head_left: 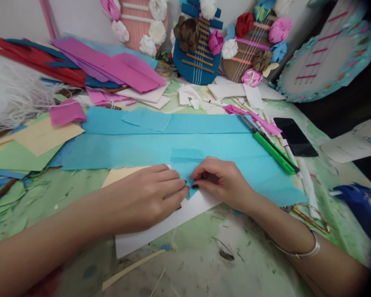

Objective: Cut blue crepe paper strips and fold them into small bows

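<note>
A long strip of light blue crepe paper [160, 148] lies across the table, with a small folded piece [187, 159] on top of it near the front edge. My left hand [148, 196] rests on the front edge of that folded piece, fingers together and pressing down. My right hand [219, 179] meets it fingertip to fingertip, pinching the same blue edge. Under both hands lies a white sheet [160, 229]. A silver bangle [299, 249] circles my right wrist.
A green craft knife [273, 150] and a black phone [295, 136] lie to the right. Pink, red and blue paper sheets [111, 66] pile at the back left beside white fringe [9, 93]. Guitar-shaped crafts with paper flowers [200, 45] lean at the back. Gold-handled scissors [312, 216] lie near my right wrist.
</note>
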`<move>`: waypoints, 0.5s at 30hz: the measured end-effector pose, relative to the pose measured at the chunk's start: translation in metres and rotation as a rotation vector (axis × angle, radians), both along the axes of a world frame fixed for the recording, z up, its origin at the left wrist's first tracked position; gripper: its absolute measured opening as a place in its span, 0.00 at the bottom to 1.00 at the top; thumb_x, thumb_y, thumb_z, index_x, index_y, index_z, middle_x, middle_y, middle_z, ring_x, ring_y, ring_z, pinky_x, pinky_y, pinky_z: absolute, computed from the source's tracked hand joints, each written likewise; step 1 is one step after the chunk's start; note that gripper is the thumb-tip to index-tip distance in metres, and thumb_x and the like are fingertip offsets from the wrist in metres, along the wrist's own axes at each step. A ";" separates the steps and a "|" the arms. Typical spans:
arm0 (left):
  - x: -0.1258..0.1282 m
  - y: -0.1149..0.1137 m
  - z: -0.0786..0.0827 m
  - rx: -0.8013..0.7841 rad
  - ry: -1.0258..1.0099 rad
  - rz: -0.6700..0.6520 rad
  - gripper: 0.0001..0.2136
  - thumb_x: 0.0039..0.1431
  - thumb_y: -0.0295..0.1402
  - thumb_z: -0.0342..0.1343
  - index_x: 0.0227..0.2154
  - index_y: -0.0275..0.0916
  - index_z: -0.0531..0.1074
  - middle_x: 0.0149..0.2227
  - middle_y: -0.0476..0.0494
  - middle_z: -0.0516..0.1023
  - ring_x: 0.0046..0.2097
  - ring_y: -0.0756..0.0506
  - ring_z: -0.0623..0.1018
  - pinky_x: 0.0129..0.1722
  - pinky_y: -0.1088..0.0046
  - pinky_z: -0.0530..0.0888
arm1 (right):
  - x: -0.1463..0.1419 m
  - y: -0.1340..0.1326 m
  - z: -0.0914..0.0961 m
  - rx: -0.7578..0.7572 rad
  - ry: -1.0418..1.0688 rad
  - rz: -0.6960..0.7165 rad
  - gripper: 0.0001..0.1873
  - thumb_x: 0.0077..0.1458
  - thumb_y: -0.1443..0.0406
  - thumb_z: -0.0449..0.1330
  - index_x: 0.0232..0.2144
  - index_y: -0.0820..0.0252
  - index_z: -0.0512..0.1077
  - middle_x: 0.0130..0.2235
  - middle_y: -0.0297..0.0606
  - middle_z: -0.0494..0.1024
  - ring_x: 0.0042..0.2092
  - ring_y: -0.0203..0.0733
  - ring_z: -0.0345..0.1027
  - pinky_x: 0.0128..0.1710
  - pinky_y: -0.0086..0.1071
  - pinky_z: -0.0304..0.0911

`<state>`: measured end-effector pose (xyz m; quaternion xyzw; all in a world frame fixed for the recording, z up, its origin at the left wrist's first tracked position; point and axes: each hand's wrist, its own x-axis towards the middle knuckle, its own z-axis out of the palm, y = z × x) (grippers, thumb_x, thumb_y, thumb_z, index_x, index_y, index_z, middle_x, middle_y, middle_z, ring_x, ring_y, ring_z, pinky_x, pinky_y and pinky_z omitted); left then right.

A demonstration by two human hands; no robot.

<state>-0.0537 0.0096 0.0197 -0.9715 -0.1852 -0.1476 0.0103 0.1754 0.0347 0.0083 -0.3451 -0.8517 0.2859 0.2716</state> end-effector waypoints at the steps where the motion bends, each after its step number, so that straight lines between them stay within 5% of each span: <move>1: 0.001 0.000 0.000 0.019 0.010 0.002 0.11 0.65 0.30 0.48 0.45 0.35 0.72 0.37 0.38 0.78 0.42 0.43 0.76 0.46 0.62 0.72 | 0.000 0.000 0.000 0.001 -0.002 0.002 0.03 0.54 0.71 0.60 0.30 0.60 0.73 0.29 0.34 0.74 0.33 0.35 0.67 0.35 0.30 0.62; 15: 0.004 -0.002 0.006 -0.046 0.109 0.014 0.16 0.62 0.39 0.53 0.46 0.33 0.71 0.37 0.37 0.74 0.43 0.37 0.73 0.42 0.58 0.72 | -0.001 0.001 0.000 -0.026 -0.004 -0.007 0.04 0.52 0.73 0.62 0.31 0.60 0.73 0.29 0.33 0.74 0.33 0.35 0.66 0.34 0.29 0.61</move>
